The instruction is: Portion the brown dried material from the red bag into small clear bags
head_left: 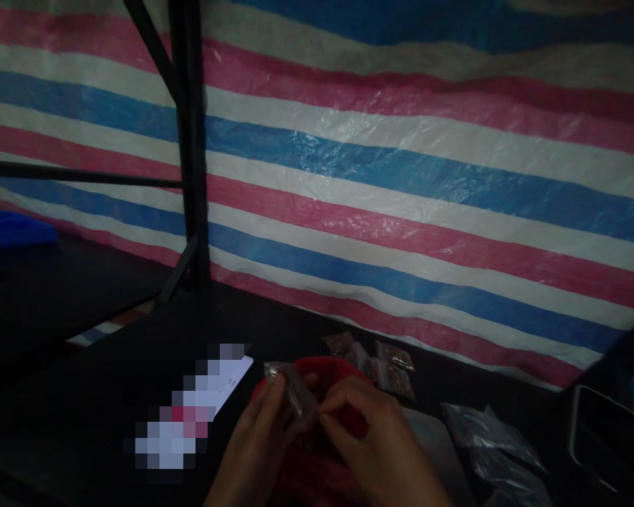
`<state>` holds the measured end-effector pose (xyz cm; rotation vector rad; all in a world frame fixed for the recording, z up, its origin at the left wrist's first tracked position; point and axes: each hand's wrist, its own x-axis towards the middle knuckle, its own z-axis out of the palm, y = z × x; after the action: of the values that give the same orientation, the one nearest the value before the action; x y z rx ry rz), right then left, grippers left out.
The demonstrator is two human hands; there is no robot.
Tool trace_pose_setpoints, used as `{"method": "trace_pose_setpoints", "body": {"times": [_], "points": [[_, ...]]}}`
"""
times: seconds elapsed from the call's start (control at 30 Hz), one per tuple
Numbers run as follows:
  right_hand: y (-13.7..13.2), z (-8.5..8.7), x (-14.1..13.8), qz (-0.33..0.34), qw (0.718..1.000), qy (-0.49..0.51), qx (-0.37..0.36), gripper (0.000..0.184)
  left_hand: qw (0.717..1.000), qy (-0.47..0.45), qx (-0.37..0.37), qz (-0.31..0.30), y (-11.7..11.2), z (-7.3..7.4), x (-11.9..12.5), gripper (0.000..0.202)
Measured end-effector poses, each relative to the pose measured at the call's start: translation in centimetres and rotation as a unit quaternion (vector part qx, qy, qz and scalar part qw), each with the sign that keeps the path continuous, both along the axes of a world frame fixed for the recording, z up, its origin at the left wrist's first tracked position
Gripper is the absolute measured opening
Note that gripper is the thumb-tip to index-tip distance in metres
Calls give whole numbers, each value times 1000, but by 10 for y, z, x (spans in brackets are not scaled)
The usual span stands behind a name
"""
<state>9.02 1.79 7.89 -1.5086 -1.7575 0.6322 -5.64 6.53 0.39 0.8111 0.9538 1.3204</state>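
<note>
My left hand (264, 429) is closed around a small clear plastic bag (294, 389), thumb on its near side. At the bag's right edge, the thumb and forefinger of my right hand (367, 426) pinch together on the plastic. Whether anything is inside this bag is too dark to tell. Both hands are over a red plastic bag or lined container (317, 479), whose contents are mostly hidden by my hands and shadow. Just behind it lie several small filled clear packets (394, 377) with brownish contents.
Flat clear plastic bags (499, 443) lie to the right, near a phone-like device with a pale rim (575, 426). A grey surface (433, 440) shows beside my right hand. A blurred-out lit sheet or screen (232, 380) is at left. Black frame posts (190, 141) stand before striped sheeting (401, 176).
</note>
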Motion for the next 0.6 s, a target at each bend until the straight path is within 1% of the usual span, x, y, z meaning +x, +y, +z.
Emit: {"method": "trace_pose_setpoints", "body": {"times": [0.07, 0.13, 0.17, 0.23, 0.3, 0.43, 0.53, 0.6], "points": [[-2, -7, 6, -24, 998, -66, 4, 31, 1000, 7, -2, -6, -1, 3, -2, 67], [-3, -14, 13, -60, 988, -139, 34, 43, 999, 34, 8, 7, -2, 4, -3, 79], [-3, -16, 15, -77, 982, -166, 53, 51, 998, 51, 18, 16, -4, 3, -2, 81], [-4, -18, 19, -95, 974, -190, 84, 60, 995, 83, 47, 15, -7, 2, 3, 77], [-4, -16, 22, -89, 974, -182, 97, 61, 991, 110, 78, -3, -9, 0, 10, 71], [-6, -9, 22, -88, 979, -149, 104, 53, 985, 133, 108, -19, -10, -2, 20, 71], [-7, -7, 18, -89, 983, -111, 119, 54, 978, 151, 137, -37, -6, -9, 21, 65], [-7, -8, 15, -84, 988, -78, 107, 55, 969, 172, 167, -50, -4, -14, 21, 59]]}}
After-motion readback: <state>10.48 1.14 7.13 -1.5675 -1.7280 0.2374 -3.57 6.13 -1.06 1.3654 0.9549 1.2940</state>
